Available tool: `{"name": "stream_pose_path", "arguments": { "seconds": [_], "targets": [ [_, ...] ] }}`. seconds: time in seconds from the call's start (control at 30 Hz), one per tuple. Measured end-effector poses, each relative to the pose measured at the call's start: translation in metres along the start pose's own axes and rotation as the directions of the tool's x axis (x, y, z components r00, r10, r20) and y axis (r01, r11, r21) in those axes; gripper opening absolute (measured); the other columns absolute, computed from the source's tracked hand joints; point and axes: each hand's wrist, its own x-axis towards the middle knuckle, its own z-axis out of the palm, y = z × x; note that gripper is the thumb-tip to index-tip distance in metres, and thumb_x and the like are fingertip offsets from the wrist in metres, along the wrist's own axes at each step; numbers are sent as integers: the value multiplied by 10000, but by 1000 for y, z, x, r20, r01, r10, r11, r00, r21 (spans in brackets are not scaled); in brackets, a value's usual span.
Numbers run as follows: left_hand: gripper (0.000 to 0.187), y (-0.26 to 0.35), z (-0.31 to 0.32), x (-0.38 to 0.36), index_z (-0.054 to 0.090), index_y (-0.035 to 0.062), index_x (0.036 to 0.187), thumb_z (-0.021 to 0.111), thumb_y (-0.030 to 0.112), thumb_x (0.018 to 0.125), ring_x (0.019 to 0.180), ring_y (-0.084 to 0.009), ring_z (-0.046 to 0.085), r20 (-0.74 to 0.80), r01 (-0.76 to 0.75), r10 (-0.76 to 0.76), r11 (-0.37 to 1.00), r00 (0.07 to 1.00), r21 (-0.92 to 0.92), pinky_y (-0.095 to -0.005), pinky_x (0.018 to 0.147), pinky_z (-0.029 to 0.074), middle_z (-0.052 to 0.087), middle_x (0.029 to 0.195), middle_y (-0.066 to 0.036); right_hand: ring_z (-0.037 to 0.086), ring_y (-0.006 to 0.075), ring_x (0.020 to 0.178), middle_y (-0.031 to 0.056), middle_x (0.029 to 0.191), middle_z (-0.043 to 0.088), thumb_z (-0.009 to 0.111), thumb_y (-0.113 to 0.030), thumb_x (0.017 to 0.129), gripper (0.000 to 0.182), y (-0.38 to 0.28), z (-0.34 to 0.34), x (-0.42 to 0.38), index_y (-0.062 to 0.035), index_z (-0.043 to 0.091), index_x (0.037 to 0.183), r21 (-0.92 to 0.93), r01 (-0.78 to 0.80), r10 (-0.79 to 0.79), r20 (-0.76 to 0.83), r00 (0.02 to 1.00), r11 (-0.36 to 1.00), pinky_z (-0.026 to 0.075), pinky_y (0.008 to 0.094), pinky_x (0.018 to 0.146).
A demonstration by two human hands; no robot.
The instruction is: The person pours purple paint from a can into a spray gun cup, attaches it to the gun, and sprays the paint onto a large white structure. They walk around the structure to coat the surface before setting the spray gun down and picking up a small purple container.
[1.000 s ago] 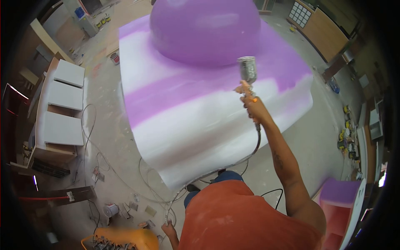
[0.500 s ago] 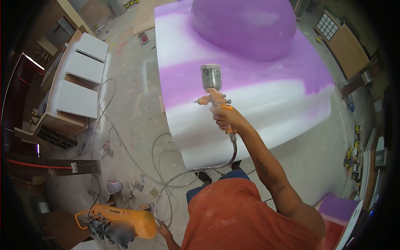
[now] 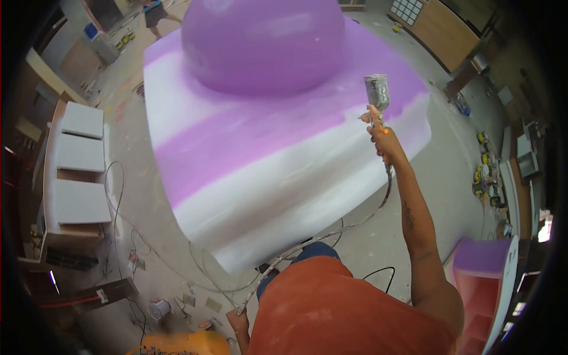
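My right hand [image 3: 384, 144] is closed around the grip of a spray gun [image 3: 377, 93], whose metal cup points up and whose nozzle faces left. The gun hovers near the right part of a large curved form [image 3: 260, 219], white in front with purple bands, and a purple dome [image 3: 266, 47] rises from its top. From the gun's base an air hose [image 3: 331, 230] sags down and left across my front. Low on the left, my left hand [image 3: 238, 322] grips that hose beside my orange shirt.
At bottom left lies a yellow compressor [image 3: 195, 343], partly cut off, with a paint can [image 3: 158, 309] nearby. A cabinet with white panels [image 3: 83, 152] stands left. Lower right is a purple-topped red shelf [image 3: 482, 257]. Several cans [image 3: 485, 160] line the right side. A person's legs [image 3: 155, 16] show at top left.
My right hand has carried the spray gun rightward along the curved form. The view has shifted, bringing more of the form's left side toward the middle. My left hand stays on the hose.
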Motion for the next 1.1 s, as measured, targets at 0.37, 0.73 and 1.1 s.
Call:
{"name": "stream_pose_path", "arguments": {
  "seconds": [0.37,0.73,1.1],
  "targets": [
    [371,53,64,-10,509,-52,583,674,144,851,498,-105,370,216,-46,32,997,976,59,-359,454,283,385,496,-10,655,420,816,256,866,682,580,-354,931,402,28,-64,84,41,655,925,-601,159,-401,-293,868,783,491,483,757],
    [337,-149,-28,-56,439,85,592,631,94,869,480,-112,343,-112,433,-476,858,872,-278,-341,467,274,391,536,24,350,26,460,-39,688,468,660,-282,923,221,-13,208,-142,-100,536,913,83,-117,64,475,878,990,288,213,389],
    [280,-246,-81,-96,468,73,654,637,141,866,499,-120,363,-222,433,-615,726,757,-534,-335,469,274,417,594,12,335,9,453,-66,673,445,693,-309,915,277,-37,355,-257,-167,459,871,148,-331,62,834,548,932,271,196,383]
  ]
}}
